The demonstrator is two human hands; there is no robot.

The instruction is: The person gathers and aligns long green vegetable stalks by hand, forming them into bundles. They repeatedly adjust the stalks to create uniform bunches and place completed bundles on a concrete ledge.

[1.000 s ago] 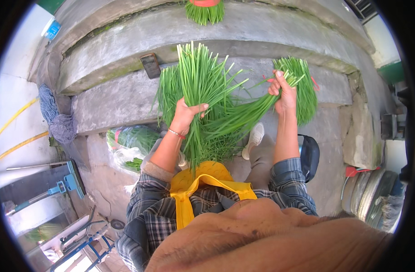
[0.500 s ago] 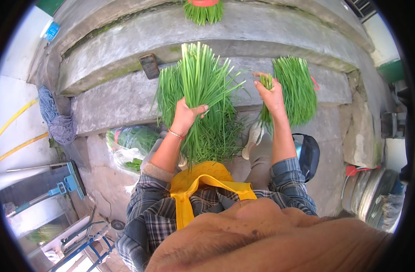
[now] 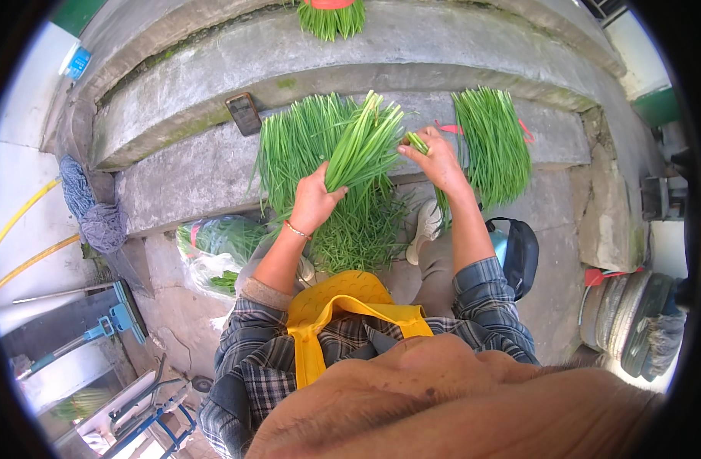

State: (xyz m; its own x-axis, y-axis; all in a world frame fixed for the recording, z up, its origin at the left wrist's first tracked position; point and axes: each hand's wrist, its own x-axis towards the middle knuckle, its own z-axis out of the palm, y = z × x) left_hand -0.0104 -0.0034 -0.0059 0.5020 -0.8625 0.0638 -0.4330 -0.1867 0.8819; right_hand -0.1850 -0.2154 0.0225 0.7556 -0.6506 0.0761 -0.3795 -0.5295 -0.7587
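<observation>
My left hand (image 3: 314, 200) is closed around a thick bunch of garlic chives (image 3: 363, 145), its pale cut ends tilted up and to the right. In my right hand (image 3: 442, 164) is a thinner bunch of chives (image 3: 417, 142), pinched near the stem ends, just right of the larger bunch. Some of its leaves hang down behind my forearm. Beneath the left bunch, a broad heap of chives (image 3: 289, 145) lies on the concrete step, with loose trimmings (image 3: 354, 241) below it. To the right lies another chive bundle (image 3: 490, 149) over a red tie (image 3: 451, 129).
A phone (image 3: 244, 115) lies on the step left of the heap. One red-banded chive bundle (image 3: 331, 21) sits on a higher step. A clear plastic bag of greens (image 3: 213, 256) is by my left leg, a dark bag (image 3: 519, 256) by my right. Tyre-like rounds (image 3: 622, 321) stand far right.
The left bunch has tipped from nearly upright toward the right. My right hand has moved left with its thin bunch, closer to the left one. The view has shifted slightly.
</observation>
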